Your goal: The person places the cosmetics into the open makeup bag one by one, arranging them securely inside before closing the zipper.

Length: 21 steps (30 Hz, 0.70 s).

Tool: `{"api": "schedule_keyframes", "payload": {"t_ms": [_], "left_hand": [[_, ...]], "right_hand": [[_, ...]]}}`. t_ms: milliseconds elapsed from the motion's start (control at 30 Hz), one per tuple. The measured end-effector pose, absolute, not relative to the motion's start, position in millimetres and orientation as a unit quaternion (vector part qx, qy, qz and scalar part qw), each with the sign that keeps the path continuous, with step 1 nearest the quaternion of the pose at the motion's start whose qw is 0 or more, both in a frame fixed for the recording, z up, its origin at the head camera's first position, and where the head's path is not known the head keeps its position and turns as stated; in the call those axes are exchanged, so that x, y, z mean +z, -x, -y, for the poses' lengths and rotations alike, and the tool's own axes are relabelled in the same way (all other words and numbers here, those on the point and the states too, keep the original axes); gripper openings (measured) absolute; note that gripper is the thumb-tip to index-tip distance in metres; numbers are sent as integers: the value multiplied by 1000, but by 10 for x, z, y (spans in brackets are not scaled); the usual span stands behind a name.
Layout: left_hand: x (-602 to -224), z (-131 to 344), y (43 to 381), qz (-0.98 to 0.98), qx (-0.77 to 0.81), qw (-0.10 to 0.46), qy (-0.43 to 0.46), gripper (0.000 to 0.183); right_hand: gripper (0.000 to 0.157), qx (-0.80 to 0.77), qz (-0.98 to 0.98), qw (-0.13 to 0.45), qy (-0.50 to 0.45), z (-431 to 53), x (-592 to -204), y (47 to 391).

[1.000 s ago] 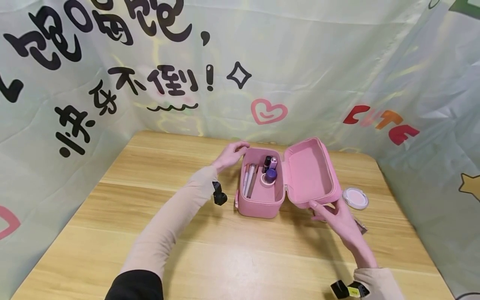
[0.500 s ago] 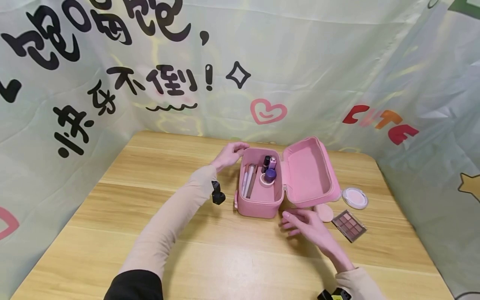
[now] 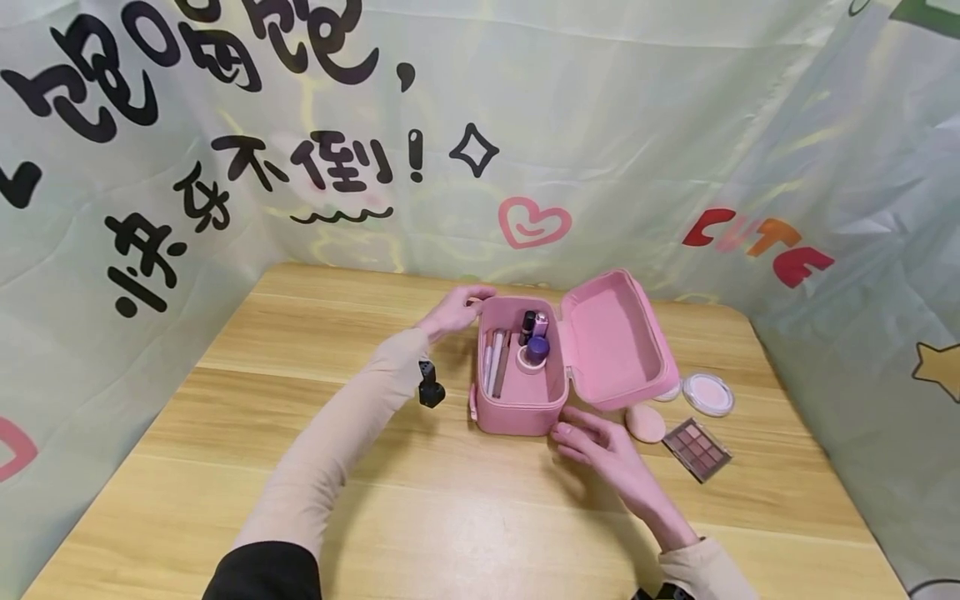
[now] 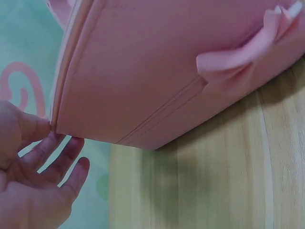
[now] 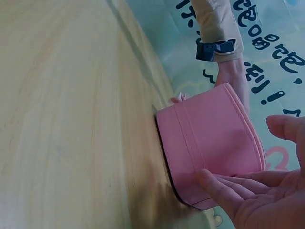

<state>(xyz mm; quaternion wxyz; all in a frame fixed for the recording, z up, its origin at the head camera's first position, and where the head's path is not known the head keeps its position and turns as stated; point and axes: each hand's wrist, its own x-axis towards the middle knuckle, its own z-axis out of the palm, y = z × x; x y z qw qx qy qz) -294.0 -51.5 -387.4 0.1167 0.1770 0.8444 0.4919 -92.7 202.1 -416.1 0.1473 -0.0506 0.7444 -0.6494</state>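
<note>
A pink makeup case [image 3: 517, 421] stands on the wooden table with its lid [image 3: 617, 342] hinged out to the right. Inside lie several slim pencils [image 3: 497, 365], a purple-topped jar [image 3: 537, 349], a black-capped tube [image 3: 528, 325] and a pink-purple tube [image 3: 542, 323]. My left hand [image 3: 452, 312] holds the case's far left corner, thumb at the rim and fingers behind, seen also in the left wrist view. Extended fingers of my right hand [image 3: 611, 457] touch the case's near right corner; the right wrist view shows the fingertips along its pink wall [image 5: 214, 138].
Right of the case lie a round beige puff [image 3: 645, 423], an eyeshadow palette [image 3: 697, 450] and a round compact [image 3: 708, 395]. Another round piece [image 3: 670, 392] is partly hidden beneath the lid. Printed fabric [image 3: 637, 125] walls in the table's back and sides.
My right hand has let go of the lid's near edge and moved left and down to the case's corner, uncovering the palette and puff. The left hand stays at its corner.
</note>
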Motion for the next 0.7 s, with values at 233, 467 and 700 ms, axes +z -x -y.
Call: {"api": "schedule_keyframes", "payload": {"t_ms": [233,467,700], "left_hand": [[-3888,612,2939,-842,482,140,-196,45],[-3894,720,2921,-831,483,181,-210,50],[-3914,868,2879,-791,519,231,-227,51]], "right_hand": [[63,-654,-742,142,41,-2019,-4124,930],[64,-645,-754,119,38,-2035,-4104,945],[70,-621,-778,91,36,-2031,-4130,1000]]}}
